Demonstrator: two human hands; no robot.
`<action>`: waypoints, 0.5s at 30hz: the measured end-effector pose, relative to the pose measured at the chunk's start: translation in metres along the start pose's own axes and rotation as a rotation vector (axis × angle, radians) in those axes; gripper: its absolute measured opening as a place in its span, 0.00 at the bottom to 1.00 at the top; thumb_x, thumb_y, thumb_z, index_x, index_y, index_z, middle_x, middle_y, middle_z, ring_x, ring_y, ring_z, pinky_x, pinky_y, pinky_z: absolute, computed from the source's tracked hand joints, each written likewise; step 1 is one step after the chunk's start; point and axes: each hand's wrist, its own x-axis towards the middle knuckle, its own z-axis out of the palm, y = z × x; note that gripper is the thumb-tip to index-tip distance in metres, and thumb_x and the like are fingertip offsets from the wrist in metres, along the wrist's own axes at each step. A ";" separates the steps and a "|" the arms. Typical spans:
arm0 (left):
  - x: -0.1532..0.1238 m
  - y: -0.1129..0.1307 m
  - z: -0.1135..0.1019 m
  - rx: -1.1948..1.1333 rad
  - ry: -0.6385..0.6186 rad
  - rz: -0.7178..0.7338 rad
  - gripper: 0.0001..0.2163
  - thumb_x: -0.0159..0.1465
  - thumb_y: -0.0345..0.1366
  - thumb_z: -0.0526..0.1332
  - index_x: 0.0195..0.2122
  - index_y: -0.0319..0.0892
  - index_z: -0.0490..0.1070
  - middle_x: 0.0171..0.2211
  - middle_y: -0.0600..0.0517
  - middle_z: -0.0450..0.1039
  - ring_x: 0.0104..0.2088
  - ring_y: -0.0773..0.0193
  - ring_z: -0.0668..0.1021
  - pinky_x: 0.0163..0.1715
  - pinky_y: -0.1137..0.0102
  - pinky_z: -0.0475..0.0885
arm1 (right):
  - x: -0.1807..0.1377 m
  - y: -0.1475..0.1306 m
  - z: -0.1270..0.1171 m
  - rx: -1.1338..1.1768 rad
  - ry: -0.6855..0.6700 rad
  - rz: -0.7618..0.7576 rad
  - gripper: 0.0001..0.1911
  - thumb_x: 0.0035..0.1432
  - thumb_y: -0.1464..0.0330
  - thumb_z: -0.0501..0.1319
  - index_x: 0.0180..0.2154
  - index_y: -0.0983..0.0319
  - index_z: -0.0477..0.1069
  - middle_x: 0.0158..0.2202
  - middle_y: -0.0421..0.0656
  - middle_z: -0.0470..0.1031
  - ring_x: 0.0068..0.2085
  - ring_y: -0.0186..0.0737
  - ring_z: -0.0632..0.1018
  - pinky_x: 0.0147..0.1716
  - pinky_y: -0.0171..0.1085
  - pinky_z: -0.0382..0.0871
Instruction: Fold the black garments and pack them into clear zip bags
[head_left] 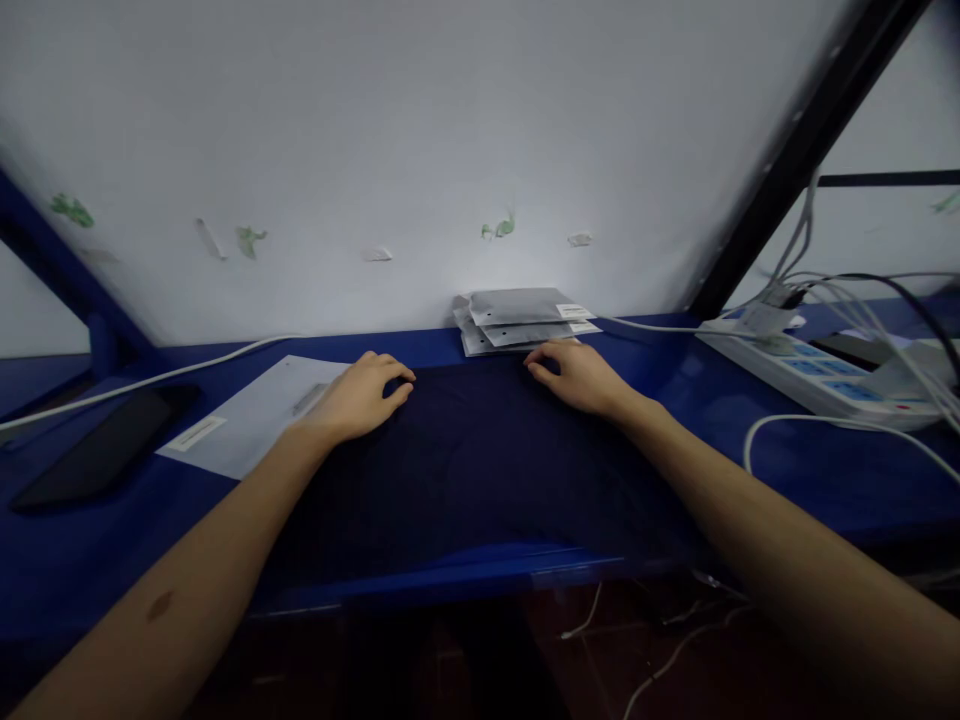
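Note:
A dark navy cloth (472, 460) lies spread on the blue table in front of me, its near side reaching close to the table's front edge. My left hand (364, 395) is at its far left corner, thumb and fingertips drawn together on the fabric. At the far right corner, my right hand (574, 375) has its fingers curled and its thumb close to them, also on the cloth. Between the two hands the far edge runs nearly straight. Under my left wrist and forearm is a flat translucent plastic bag (255, 410) with a white label.
Several labelled bags (517, 310) are stacked against the white wall behind the cloth. A black phone (105, 450) lies at left beside a white cable (202, 355). To the right sits a power strip (825, 380) with many cords. More cables hang below the table edge.

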 end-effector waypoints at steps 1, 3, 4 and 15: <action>-0.001 0.001 -0.001 -0.007 -0.003 -0.006 0.14 0.68 0.39 0.54 0.47 0.43 0.77 0.49 0.47 0.77 0.51 0.52 0.74 0.55 0.56 0.68 | 0.000 0.002 -0.001 0.004 0.018 0.009 0.10 0.63 0.69 0.57 0.38 0.60 0.77 0.41 0.46 0.81 0.42 0.45 0.79 0.46 0.42 0.70; -0.004 0.002 -0.003 -0.013 -0.008 -0.028 0.14 0.68 0.39 0.55 0.48 0.42 0.77 0.51 0.46 0.77 0.53 0.52 0.73 0.57 0.56 0.67 | -0.002 0.005 -0.001 0.002 0.038 0.017 0.10 0.63 0.69 0.57 0.38 0.60 0.78 0.40 0.46 0.81 0.43 0.46 0.79 0.46 0.42 0.70; -0.004 0.002 -0.004 -0.013 -0.012 -0.040 0.15 0.68 0.39 0.55 0.49 0.42 0.77 0.52 0.46 0.77 0.54 0.52 0.73 0.58 0.55 0.67 | -0.002 0.007 -0.001 0.000 0.037 0.019 0.10 0.63 0.69 0.57 0.38 0.60 0.78 0.40 0.46 0.81 0.43 0.46 0.78 0.46 0.42 0.70; -0.006 0.012 -0.001 -0.022 -0.055 -0.078 0.17 0.69 0.40 0.55 0.54 0.41 0.74 0.56 0.46 0.76 0.57 0.51 0.73 0.60 0.55 0.65 | -0.007 0.015 0.004 -0.067 0.008 0.038 0.13 0.63 0.68 0.57 0.43 0.59 0.79 0.43 0.48 0.80 0.45 0.47 0.79 0.50 0.45 0.71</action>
